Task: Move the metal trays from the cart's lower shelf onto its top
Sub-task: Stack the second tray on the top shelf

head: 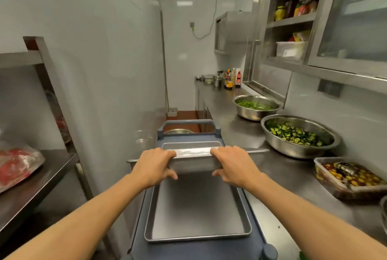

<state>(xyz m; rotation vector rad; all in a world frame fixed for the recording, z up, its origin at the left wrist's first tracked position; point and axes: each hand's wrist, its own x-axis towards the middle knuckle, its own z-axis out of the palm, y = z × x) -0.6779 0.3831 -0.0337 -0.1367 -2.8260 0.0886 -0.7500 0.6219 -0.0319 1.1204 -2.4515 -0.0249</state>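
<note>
1. The left hand (154,166) and right hand (232,165) each clasp one near corner of a deep metal tray (193,158), fingers curled over its rim and thumbs pressed against the near wall below.
2. The deep tray sits between the two hands, held level, its near wall facing the viewer and its open top just visible beyond the rim.
3. Its near edge is above the far end of a shallow metal sheet tray (198,209), which lies flat on the top of a blue-grey cart (139,236).
4. Whether the deep tray's base touches the cart top or is slightly above it cannot be told.
5. Beyond the deep tray is the cart's handle (188,122), a grey bar across the far end.
6. To the right runs a steel counter (278,178) with a bowl of sliced cucumber (299,135), a bowl of green vegetables (256,106) farther back, and a clear container of pickled food (351,177) nearer.
7. To the left stands a steel rack (37,167) holding a plastic bag of red food (17,165).
</note>
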